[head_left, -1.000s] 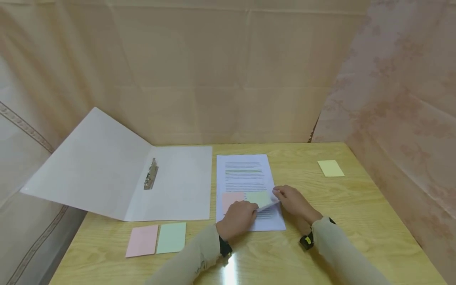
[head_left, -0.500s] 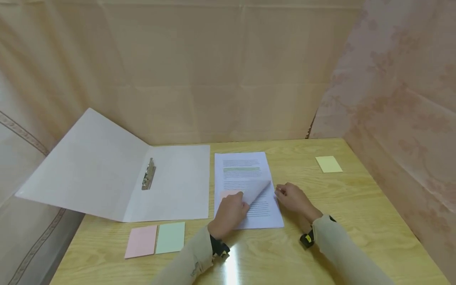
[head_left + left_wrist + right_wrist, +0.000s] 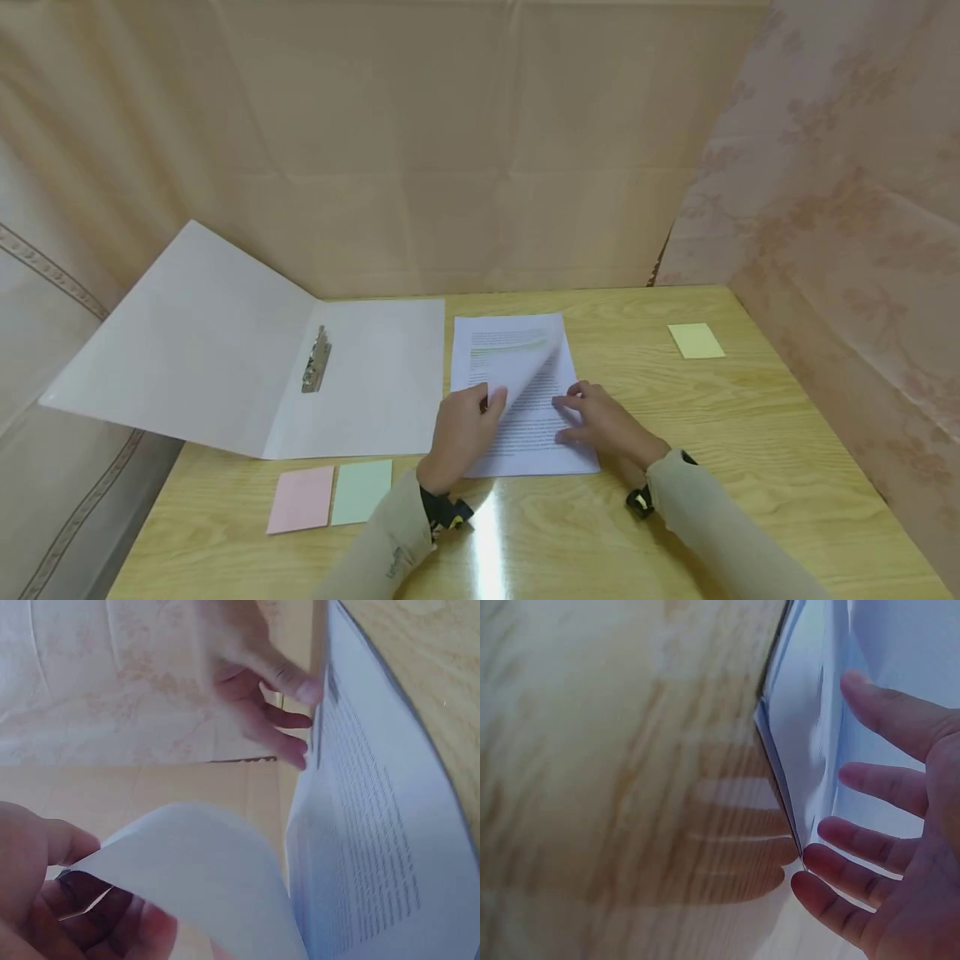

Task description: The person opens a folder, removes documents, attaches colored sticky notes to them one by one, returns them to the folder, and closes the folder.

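Note:
A stack of printed paper (image 3: 543, 454) lies on the table in the head view. My left hand (image 3: 459, 433) pinches the top sheet (image 3: 187, 862) near its edge, thumb on one side and fingers on the other. That sheet is lifted and bent back toward the left, baring a page of text beneath. At the stack's right edge is my right hand (image 3: 609, 427), its fingers spread apart; the right wrist view shows the thumb and fingers extended beside the paper's edge, holding nothing. Whether the fingertips touch the paper I cannot tell.
An open white folder (image 3: 382, 383) with a metal clip (image 3: 316, 360) lies left of the stack, its cover tilted up. In front of it are a pink sticky-note pad (image 3: 300, 500) and a green one (image 3: 363, 492). A yellow pad (image 3: 697, 341) lies at the far right.
The left hand has moved left, peeling the sheet farther back; the pink and green notes on the page are now out of sight. The right hand's fingers have spread, reaching over the stack's right edge.

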A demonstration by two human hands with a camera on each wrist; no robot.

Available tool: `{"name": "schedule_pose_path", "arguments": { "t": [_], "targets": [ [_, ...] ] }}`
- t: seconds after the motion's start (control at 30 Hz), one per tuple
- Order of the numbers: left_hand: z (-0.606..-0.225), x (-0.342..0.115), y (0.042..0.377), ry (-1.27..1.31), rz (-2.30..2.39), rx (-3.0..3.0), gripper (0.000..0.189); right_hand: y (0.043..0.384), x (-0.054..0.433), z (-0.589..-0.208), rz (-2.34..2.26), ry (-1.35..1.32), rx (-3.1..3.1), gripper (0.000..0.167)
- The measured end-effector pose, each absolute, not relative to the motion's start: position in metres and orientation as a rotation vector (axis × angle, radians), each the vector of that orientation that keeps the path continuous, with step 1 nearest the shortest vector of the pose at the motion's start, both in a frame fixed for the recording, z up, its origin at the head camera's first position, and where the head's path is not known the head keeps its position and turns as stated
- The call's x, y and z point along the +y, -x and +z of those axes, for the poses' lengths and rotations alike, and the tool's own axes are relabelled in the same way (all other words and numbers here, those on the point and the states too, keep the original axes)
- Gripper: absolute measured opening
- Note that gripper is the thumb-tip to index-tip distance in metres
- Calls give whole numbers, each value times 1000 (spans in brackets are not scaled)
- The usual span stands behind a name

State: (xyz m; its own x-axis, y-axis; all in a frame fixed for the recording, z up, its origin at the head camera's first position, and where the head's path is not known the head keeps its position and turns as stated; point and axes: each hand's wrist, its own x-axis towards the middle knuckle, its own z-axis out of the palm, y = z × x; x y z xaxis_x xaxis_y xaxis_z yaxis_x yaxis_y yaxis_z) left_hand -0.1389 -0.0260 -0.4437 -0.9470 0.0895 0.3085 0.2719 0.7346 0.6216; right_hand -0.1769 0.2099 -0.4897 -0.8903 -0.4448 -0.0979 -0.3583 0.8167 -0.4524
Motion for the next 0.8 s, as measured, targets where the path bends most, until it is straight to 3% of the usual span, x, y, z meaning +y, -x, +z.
{"name": "schedule_pose_path", "arguments": {
  "t": [0.33, 0.57, 0.8],
  "targets": [
    [-428, -53, 139, 64, -1169, -2476, 24, 174, 208, -492, -528, 640, 2826, 60],
    [-419, -91, 140, -103, -1179, -2359, 33, 170, 208, -493, -544, 601, 2813, 60],
    [-412, -138, 133, -342, -1069, -2358, 22, 170, 207, -494, -543, 579, 2795, 59]
  ]
}}
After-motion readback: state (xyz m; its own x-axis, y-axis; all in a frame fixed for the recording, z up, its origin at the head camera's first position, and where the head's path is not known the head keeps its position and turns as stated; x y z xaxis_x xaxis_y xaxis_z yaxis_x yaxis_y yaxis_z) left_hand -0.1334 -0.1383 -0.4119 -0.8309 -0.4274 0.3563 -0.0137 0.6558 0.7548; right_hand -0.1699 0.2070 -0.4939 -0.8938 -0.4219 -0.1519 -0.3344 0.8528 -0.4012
